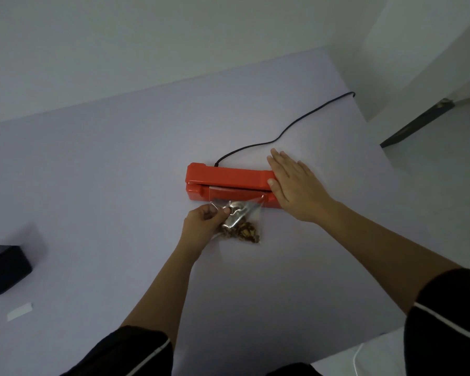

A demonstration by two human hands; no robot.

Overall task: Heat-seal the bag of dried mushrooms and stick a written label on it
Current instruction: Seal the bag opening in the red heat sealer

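Note:
An orange heat sealer [228, 178] lies across the middle of the pale table [120, 172]. A clear plastic bag [240, 221] with brown dried mushrooms at its bottom has its top edge tucked into the sealer's slot. My left hand [205, 222] pinches the bag's left side between thumb and fingers. My right hand [293, 184] lies flat, fingers stretched out, on the right end of the sealer's arm, thumb against its front. A small white label [19, 311] lies on the table at the far left.
A black power cord [282, 137] runs from the sealer's back to the table's far right edge. A black box [4, 270] sits at the left edge, just above the label. The table's right edge drops to a light floor.

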